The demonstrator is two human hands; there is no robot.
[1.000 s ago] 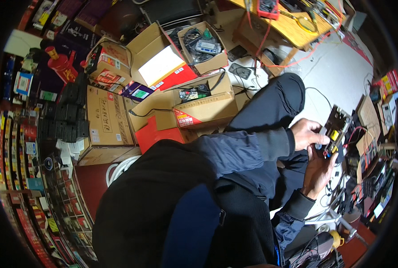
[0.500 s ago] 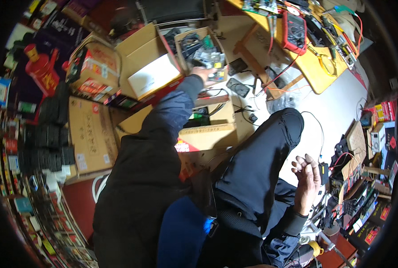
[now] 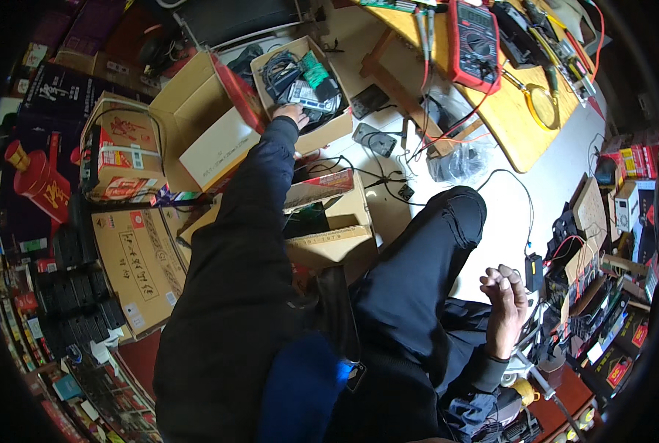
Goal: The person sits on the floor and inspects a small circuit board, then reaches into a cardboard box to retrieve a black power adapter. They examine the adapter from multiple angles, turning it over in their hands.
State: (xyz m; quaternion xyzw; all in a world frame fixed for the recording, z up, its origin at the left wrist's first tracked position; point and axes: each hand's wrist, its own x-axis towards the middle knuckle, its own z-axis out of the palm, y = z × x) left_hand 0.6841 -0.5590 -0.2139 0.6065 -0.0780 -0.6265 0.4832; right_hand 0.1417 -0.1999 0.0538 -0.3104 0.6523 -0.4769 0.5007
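My left hand (image 3: pixel 292 114) reaches over the near left side of an open cardboard box (image 3: pixel 336 135) at the top centre. Its fingers are small and partly lost among the contents, so their grip is unclear. Just beside them lies a silver flat device (image 3: pixel 311 97). A green bundle (image 3: pixel 315 70) and coiled black cables (image 3: pixel 279 72) share the box. My right hand (image 3: pixel 505 308) is raised at the right of my knee, its fingers loosely curled and apart, with nothing visible in them.
Another open carton (image 3: pixel 329 236) stands before my left forearm. A yellow table (image 3: pixel 518 133) at the upper right carries a red multimeter (image 3: pixel 475 48) and a magnifying glass (image 3: pixel 542 105). Cables (image 3: pixel 381 177) and a plastic bag (image 3: pixel 459 164) lie on the floor. Stacked cartons (image 3: pixel 141 262) line the left.
My left hand has drawn from the box's lower right toward its near left side. The view has shifted, moving the boxes leftward. My right hand keeps its raised, loosely curled pose.
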